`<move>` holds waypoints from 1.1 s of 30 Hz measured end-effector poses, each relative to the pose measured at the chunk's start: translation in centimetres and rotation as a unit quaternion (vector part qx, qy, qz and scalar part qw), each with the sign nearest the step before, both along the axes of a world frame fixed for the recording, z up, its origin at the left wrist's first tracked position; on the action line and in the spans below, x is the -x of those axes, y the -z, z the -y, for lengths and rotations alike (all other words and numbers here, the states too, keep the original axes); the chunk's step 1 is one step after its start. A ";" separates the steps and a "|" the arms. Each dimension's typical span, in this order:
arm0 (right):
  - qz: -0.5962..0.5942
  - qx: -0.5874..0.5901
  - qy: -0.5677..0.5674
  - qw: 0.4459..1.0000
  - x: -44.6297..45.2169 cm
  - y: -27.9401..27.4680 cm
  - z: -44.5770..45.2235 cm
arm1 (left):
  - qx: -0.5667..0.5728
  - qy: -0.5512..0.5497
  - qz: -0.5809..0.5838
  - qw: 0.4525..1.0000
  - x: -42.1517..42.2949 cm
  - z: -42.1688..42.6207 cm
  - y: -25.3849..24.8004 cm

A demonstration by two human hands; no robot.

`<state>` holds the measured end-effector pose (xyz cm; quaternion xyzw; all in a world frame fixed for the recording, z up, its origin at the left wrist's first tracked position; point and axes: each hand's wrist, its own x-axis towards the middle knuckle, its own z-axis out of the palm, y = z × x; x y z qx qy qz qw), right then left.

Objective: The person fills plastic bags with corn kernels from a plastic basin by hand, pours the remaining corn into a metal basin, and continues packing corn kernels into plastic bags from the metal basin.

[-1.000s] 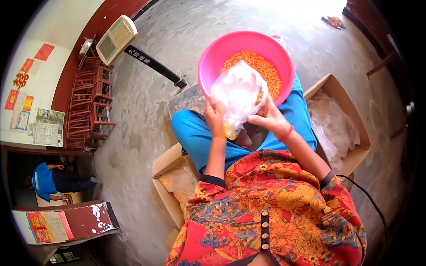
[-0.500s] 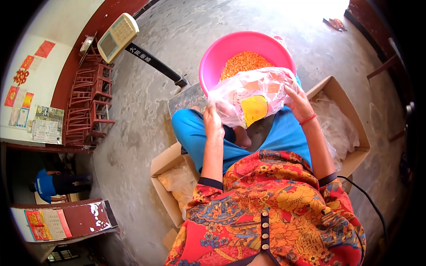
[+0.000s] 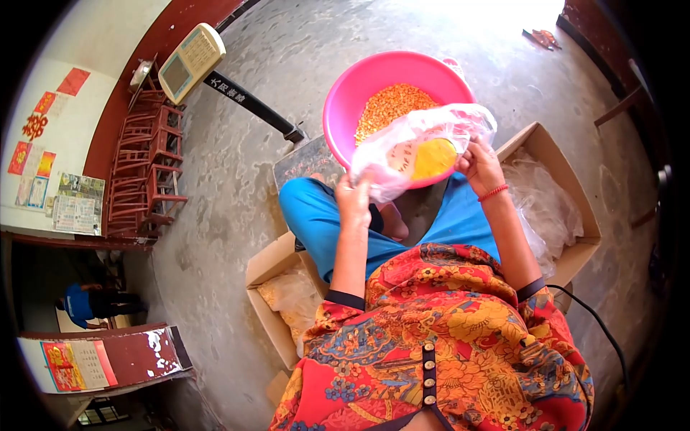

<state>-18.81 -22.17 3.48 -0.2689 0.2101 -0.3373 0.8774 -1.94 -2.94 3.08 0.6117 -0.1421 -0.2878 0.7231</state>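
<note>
The plastic bag [image 3: 406,154] is thin, pinkish-clear and crinkled, with red lettering and a bright yellow patch [image 3: 435,158]; whether that patch is printed on it or lies inside cannot be told. It is stretched at a slant in front of the seated person, overlapping the near side of a pink basin [image 3: 338,108] that sits at eleven o'clock from it, with orange kernels [image 3: 394,108] inside.

At four o'clock a cardboard carton [image 3: 586,190] of crumpled clear plastic [image 3: 543,208] stands close by the right forearm; at seven to eight, another carton [image 3: 267,264] sits beside the left leg. A scale post [image 3: 248,108] leans in at nine to ten. Bare concrete floor [image 3: 503,72] opens beyond the basin at one o'clock.

The left hand [image 3: 353,197], at eight, pinches the bag's lower corner; the right hand [image 3: 480,167], at three, pinches its opposite edge, fingers curled. Both forearms reach forward, well apart.
</note>
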 end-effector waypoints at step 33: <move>-0.261 0.769 -0.247 0.528 -5.5 1.4 -4.2 | 0.008 -0.089 0.038 0.995 -3.7 1.3 1.6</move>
